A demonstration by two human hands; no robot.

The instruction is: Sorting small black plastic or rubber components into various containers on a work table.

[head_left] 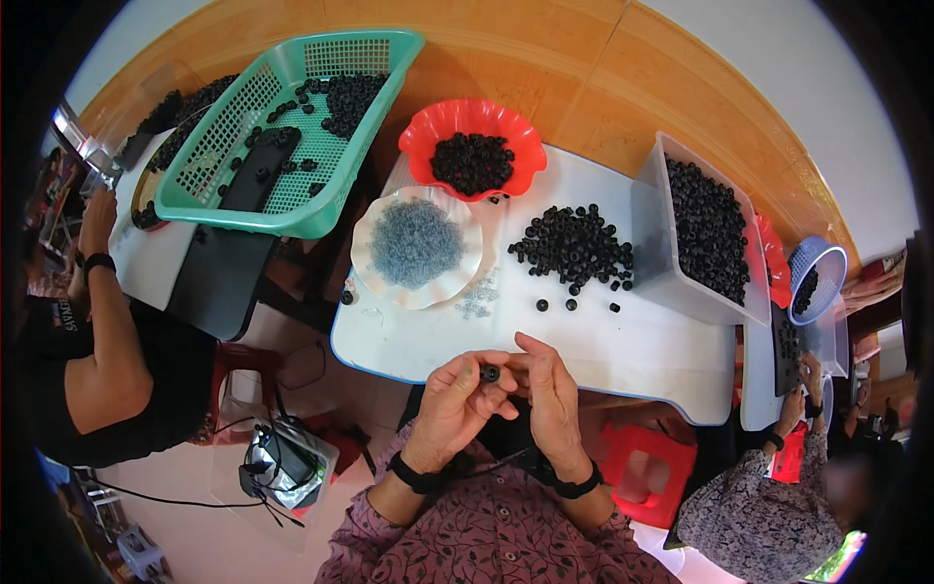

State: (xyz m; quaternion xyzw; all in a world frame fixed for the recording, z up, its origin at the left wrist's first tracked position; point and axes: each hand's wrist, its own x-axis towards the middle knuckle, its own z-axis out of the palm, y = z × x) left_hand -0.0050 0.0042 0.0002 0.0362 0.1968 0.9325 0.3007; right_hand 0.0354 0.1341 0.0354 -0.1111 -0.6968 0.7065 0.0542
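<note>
My left hand (455,401) and my right hand (547,387) meet just off the near edge of the white table (662,350). Together they pinch one small black ring (489,373) between the fingertips. A loose pile of black rings (576,246) lies on the table beyond my hands. To its left stands a white scalloped dish (457,275) filled with tiny clear rings, and a few clear rings (477,295) are scattered beside it. Further back, a red scalloped bowl (428,136) holds more black rings.
A clear tub (650,229) of black rings stands at the table's right. A green mesh basket (321,209) with black parts rests at the back left. One person sits at the left (107,350), another at the lower right (759,506). A red stool (642,472) is below.
</note>
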